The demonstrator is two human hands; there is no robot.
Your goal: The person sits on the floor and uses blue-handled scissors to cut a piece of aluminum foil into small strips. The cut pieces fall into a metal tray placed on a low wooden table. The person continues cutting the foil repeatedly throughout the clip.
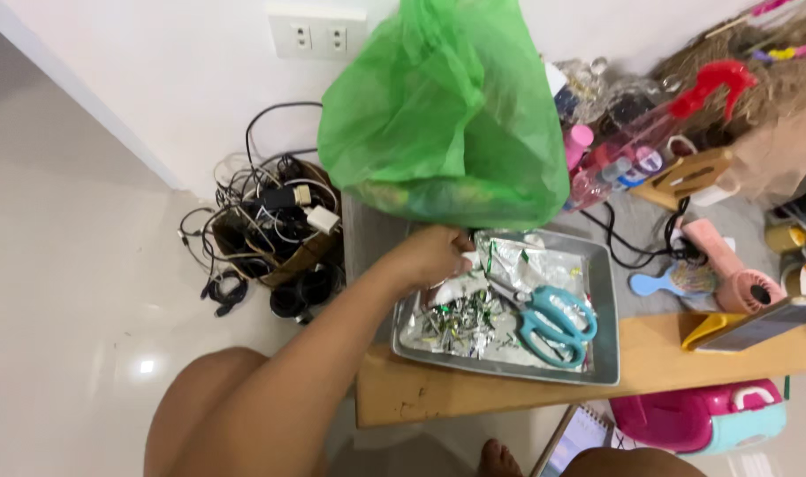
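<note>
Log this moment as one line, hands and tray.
left hand: at rim of metal tray, touching silver foil scraps | right hand: unseen | teal-handled scissors: in tray | green plastic bag: behind tray

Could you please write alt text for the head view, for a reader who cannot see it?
A person's left hand reaches into a metal tray on a wooden table, touching crumpled silver foil beside teal-handled scissors and foil scraps. A full green plastic bag stands behind the tray. A tangle of cables lies on the floor at left.
</note>
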